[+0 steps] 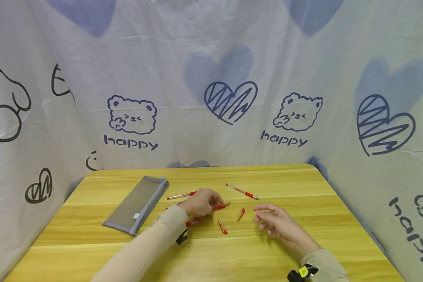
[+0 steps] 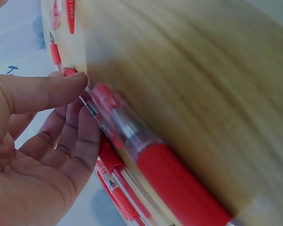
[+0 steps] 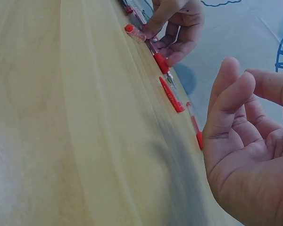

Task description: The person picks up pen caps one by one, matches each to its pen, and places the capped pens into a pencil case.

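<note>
My left hand (image 1: 203,201) pinches an uncapped red pen (image 1: 219,207) low over the table, its bare tip pointing right. In the left wrist view, the thumb (image 2: 61,92) and fingers lie on either side of that pen, and a capped red pen (image 2: 179,181) is close by. My right hand (image 1: 280,227) hovers over the table with loosely bent fingers and holds nothing. Between the hands lie two red pen caps, one nearer the right hand (image 1: 241,214) and one closer to me (image 1: 223,227). Another uncapped red pen (image 1: 242,191) lies farther back.
A grey zip pouch (image 1: 132,205) lies flat on the left of the wooden table (image 1: 268,262). More red pens lie around the left hand, one behind it (image 1: 179,196), partly covered by the hand and sleeve. Printed cloth (image 1: 183,129) hangs behind and at both sides.
</note>
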The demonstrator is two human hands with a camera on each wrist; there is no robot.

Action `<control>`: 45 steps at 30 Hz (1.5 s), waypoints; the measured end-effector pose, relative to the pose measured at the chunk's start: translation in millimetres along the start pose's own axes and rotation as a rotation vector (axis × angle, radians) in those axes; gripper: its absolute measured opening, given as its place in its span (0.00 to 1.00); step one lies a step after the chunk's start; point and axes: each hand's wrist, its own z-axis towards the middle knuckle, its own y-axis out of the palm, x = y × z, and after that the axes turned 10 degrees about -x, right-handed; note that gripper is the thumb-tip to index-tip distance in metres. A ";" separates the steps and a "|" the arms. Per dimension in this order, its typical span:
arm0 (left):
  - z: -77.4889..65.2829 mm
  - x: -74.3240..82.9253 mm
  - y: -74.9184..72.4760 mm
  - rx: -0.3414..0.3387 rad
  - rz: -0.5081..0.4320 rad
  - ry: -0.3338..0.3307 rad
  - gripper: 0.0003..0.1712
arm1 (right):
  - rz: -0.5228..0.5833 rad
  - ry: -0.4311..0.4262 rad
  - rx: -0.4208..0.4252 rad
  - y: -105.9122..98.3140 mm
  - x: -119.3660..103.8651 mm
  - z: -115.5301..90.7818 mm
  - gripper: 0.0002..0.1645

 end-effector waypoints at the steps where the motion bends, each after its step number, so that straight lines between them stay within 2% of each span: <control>1: 0.0 -0.1 0.2 0.003 0.010 0.000 0.28 | -0.004 0.001 0.003 -0.1 0.2 0.7 0.24; 9: 2.9 -1.9 3.0 0.008 0.117 -0.008 0.26 | -0.084 0.013 0.056 -1.0 1.9 14.2 0.28; 15: 2.6 -4.6 3.1 -0.001 0.105 -0.010 0.26 | -0.115 0.009 0.052 -1.1 0.7 25.9 0.28; 23: -2.2 -5.2 0.4 -0.014 -0.008 0.009 0.28 | -0.150 0.052 0.074 -5.0 2.8 34.7 0.29; 36: -10.6 -5.4 -6.3 -0.075 -0.321 0.012 0.29 | -0.173 0.080 0.069 -7.3 2.5 47.0 0.25; 45: -15.7 -6.2 -8.2 -0.094 -0.399 0.006 0.30 | -0.243 0.099 0.066 -4.2 2.1 54.0 0.23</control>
